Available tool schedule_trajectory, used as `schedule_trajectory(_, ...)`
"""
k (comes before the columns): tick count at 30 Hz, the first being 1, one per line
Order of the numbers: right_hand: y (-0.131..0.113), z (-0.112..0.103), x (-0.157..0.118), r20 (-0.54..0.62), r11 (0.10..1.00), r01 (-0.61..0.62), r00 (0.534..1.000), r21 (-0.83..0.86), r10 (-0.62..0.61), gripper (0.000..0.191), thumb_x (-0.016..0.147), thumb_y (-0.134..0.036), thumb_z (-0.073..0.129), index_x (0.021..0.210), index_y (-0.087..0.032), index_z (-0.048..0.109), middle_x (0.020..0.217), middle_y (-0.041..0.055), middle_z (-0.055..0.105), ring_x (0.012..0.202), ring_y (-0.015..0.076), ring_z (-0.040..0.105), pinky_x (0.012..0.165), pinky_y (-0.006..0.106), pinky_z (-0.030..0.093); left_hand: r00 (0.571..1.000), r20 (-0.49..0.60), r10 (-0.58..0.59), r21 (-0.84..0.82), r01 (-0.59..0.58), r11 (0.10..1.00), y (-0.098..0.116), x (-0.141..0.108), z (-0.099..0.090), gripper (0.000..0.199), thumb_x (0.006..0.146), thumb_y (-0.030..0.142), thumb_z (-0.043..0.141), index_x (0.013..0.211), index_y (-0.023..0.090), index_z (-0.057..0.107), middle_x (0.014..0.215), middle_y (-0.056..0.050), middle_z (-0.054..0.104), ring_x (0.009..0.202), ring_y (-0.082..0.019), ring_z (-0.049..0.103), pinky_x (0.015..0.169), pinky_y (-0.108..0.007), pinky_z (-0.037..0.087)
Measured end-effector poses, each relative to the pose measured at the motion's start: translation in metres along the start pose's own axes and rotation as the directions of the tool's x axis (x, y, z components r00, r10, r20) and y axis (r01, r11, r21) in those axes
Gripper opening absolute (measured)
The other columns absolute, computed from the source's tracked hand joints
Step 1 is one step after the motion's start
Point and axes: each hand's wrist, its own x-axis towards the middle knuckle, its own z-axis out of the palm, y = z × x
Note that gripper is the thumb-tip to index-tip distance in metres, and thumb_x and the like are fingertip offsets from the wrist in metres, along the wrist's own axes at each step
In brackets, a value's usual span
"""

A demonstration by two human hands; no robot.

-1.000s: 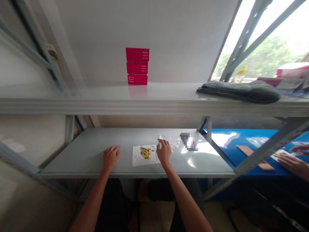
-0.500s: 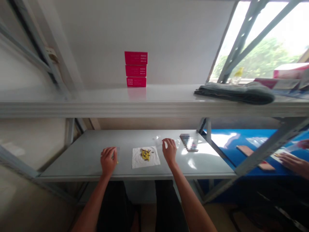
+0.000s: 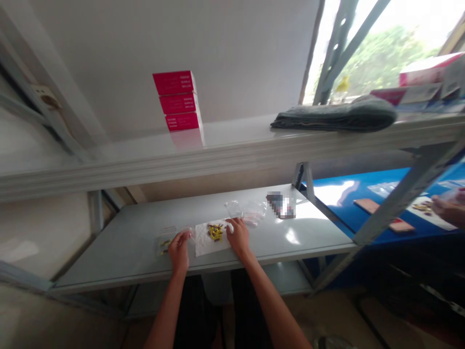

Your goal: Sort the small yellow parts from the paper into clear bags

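Two bare forearms rising from the bottom of the view, angled slightly inward, wrists low over a smooth, pale grey surface [image 3: 119, 259]. Left hand [image 3: 178, 251] at the left edge of a crinkled white paper tissue [image 3: 203, 245], left fingers [image 3: 180, 237] curled and bunched beside thin clear film, whether pinching it or only touching impossible to tell. Right hand [image 3: 238, 236] at the tissue's right edge, palm down, right fingers [image 3: 230, 225] bent and touching the paper, no clear sign of a firm grip.

At the tissue's centre, between both hands, a loose heap of small yellow and dark pieces [image 3: 215, 232], too small to identify. Just left of the left hand, a flat, clear plastic bag [image 3: 165, 246] holding a few similar pieces. Beyond the right hand, crumpled clear plastic bags [image 3: 249, 211], and further right a pixelated, unreadable object [image 3: 280, 205].

Overhead, a glossy upper shelf [image 3: 145, 169] carrying three stacked magenta cardboard boxes [image 3: 178, 101] and a soft, folded grey cloth [image 3: 334, 118]. Off to the right, past a slotted steel upright, a blue surface [image 3: 363, 186], with another person's hand [image 3: 448, 209] near a white sheet [image 3: 423, 207] scattered with yellow pieces.
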Motion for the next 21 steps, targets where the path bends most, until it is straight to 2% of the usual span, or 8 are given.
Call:
schedule_trajectory(3,0.012,0.005,0.006,0.076,0.991,0.002,0.997,-0.131,0.008,0.030,0.086,-0.010,0.056,0.107,-0.022,0.075,0.104,0.0124,0.067,0.099,0.0274,0.058,0.094,0.039,0.043,0.997,0.055,-0.058,-0.143,0.066,0.988,-0.001,0.002,-0.001,0.043,0.079,0.052,0.069,0.102,0.016,0.073,0.079,-0.004,0.074,0.073,-0.018,0.068,0.070,-0.028,0.053)
schedule_trajectory(6,0.013,0.009,0.009,0.132,0.980,-0.028,0.990,-0.198,0.055,0.024,0.087,-0.009,0.056,0.090,-0.020,0.077,0.097,0.0131,0.068,0.094,0.0271,0.058,0.089,0.038,0.042,0.988,0.134,-0.076,-0.209,0.103,0.972,0.006,-0.002,0.001,0.051,0.074,0.048,0.076,0.115,0.017,0.069,0.072,0.000,0.070,0.061,-0.013,0.061,0.065,-0.025,0.050)
schedule_trajectory(9,0.009,0.006,0.009,0.110,0.982,-0.054,0.991,-0.180,0.074,0.023,0.089,-0.008,0.055,0.081,-0.020,0.074,0.092,0.0122,0.068,0.092,0.0258,0.057,0.085,0.036,0.042,0.982,0.161,-0.098,-0.208,0.131,0.969,0.011,-0.005,0.003,0.053,0.072,0.049,0.078,0.113,0.017,0.068,0.075,-0.001,0.071,0.057,-0.011,0.059,0.060,-0.024,0.048)
schedule_trajectory(12,0.001,-0.002,0.006,0.052,0.999,-0.013,0.999,0.052,0.010,0.021,0.092,-0.015,0.054,0.086,-0.020,0.073,0.091,0.0086,0.070,0.087,0.0224,0.059,0.083,0.033,0.044,0.975,0.196,-0.100,-0.100,0.121,0.988,0.012,-0.005,0.004,0.049,0.074,0.053,0.075,0.105,0.015,0.073,0.081,-0.005,0.075,0.061,-0.014,0.061,0.059,-0.025,0.049)
schedule_trajectory(16,-0.017,-0.007,-0.005,0.110,0.895,0.003,0.992,0.447,-0.059,0.019,0.093,-0.025,0.057,0.090,-0.020,0.074,0.088,0.0047,0.072,0.071,0.0162,0.060,0.066,0.026,0.046,0.941,0.335,-0.058,0.104,0.025,0.994,0.015,-0.004,0.007,0.044,0.077,0.052,0.073,0.102,0.017,0.078,0.090,-0.008,0.077,0.070,-0.018,0.066,0.068,-0.029,0.052)
schedule_trajectory(19,-0.028,-0.004,-0.012,0.161,0.853,-0.039,0.986,0.521,-0.053,0.015,0.089,-0.025,0.061,0.089,-0.021,0.075,0.089,0.0041,0.074,0.069,0.0155,0.061,0.060,0.025,0.044,0.919,0.393,-0.017,0.134,-0.039,0.990,0.021,-0.005,0.009,0.041,0.077,0.051,0.073,0.100,0.018,0.079,0.096,-0.009,0.078,0.079,-0.022,0.069,0.073,-0.031,0.053)
schedule_trajectory(21,-0.030,-0.002,-0.014,0.179,0.857,-0.060,0.983,0.511,-0.037,0.013,0.086,-0.023,0.062,0.088,-0.021,0.075,0.087,0.0034,0.075,0.068,0.0155,0.061,0.060,0.025,0.045,0.909,0.415,-0.019,0.130,-0.039,0.991,0.023,-0.005,0.009,0.041,0.076,0.052,0.074,0.100,0.019,0.080,0.094,-0.009,0.078,0.076,-0.023,0.069,0.071,-0.031,0.054)
